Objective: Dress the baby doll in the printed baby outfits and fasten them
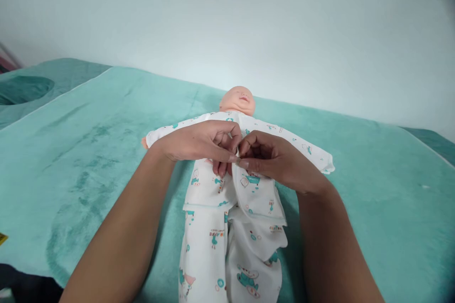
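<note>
The person's left hand (202, 141) and right hand (273, 158) meet near the centre of the view, each with thumb and fingertips closed in a pinch on the front edge of a printed white shirt (209, 189), the remaining fingers loosely curled. The shirt is on a doll (237, 101) lying face up, head at twelve o'clock, its sleeves spread toward nine and three. Matching trousers (204, 251) extend to six o'clock over a green blanket (88, 175), with a pale wall (227, 23) beyond at twelve.
</note>
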`<state>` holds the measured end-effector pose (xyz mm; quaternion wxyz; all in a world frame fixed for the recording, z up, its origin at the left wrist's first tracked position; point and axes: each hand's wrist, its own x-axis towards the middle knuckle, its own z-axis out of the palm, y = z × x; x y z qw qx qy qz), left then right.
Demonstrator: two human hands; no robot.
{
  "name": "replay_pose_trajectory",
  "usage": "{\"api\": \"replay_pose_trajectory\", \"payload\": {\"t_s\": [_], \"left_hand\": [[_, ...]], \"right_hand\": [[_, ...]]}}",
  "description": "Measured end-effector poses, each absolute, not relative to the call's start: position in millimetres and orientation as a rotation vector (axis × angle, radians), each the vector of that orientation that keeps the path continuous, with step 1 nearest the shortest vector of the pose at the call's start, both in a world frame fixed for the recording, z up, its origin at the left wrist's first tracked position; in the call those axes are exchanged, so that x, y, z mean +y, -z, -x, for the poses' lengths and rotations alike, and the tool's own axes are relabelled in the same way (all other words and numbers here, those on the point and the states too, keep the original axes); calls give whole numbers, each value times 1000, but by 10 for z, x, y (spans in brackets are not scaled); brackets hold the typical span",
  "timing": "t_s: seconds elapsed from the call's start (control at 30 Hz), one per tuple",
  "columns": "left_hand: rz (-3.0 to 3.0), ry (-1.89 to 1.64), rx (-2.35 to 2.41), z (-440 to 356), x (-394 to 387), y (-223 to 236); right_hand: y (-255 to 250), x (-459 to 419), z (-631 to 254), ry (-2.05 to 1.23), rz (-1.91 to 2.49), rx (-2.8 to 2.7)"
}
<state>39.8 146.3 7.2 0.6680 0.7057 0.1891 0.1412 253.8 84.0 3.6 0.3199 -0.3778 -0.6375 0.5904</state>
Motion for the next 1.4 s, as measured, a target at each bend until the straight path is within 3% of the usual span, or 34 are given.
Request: {"api": "replay_pose_trajectory", "payload": {"t_s": [1.4], "left_hand": [[-1564,-339,470,-426,1458,-73]], "right_hand": [[24,881,-2512,-1528,998,-1538]]}}
